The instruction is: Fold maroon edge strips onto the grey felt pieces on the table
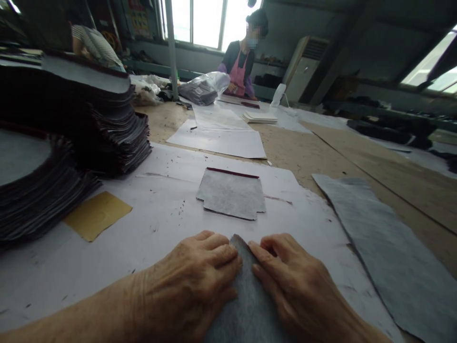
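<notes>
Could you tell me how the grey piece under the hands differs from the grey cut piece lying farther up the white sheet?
The near grey piece is pressed flat by the left hand and right hand, which largely cover it; the far cut piece lies untouched and fully visible. The far one shows a dark red top edge and a stepped outline; the near one shows only a rounded tip. Both are grey and fibrous.

wall poster (139,21), print seemingly too blurred to read
</notes>
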A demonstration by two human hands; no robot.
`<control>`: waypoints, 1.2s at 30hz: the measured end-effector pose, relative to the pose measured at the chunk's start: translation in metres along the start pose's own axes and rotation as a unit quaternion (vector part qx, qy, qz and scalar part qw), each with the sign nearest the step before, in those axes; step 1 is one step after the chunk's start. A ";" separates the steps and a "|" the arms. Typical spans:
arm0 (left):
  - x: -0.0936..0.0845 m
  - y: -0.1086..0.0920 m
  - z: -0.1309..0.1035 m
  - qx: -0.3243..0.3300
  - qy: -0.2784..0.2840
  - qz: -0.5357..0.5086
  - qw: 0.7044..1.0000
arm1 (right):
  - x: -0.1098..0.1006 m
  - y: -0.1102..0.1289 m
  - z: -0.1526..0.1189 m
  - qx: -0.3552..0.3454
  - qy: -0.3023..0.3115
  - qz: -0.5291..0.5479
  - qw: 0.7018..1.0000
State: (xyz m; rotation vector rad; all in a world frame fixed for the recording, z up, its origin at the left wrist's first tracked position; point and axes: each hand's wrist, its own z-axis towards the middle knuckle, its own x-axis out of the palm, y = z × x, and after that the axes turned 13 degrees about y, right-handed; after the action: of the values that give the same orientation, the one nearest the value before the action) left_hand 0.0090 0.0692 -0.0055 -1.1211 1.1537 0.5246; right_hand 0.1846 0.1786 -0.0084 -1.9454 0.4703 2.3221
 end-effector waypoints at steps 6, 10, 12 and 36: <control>-0.003 -0.003 0.006 -0.004 0.026 0.033 0.999 | 0.005 -0.011 0.008 -0.029 0.066 0.076 0.995; -0.004 -0.004 0.008 0.014 0.020 0.065 0.998 | 0.012 -0.010 0.009 -0.045 0.034 0.022 0.998; -0.003 -0.004 0.007 0.028 0.008 0.079 0.996 | 0.013 -0.008 0.009 -0.052 0.027 -0.001 0.998; 0.004 -0.002 0.004 0.008 -0.030 0.144 0.989 | 0.009 -0.009 0.000 -0.070 0.044 -0.042 0.996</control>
State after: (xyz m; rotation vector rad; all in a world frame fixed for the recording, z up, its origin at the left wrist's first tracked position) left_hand 0.0139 0.0710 -0.0081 -0.9222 1.2728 0.7651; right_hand 0.1847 0.1862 -0.0187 -2.0918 0.2305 2.2826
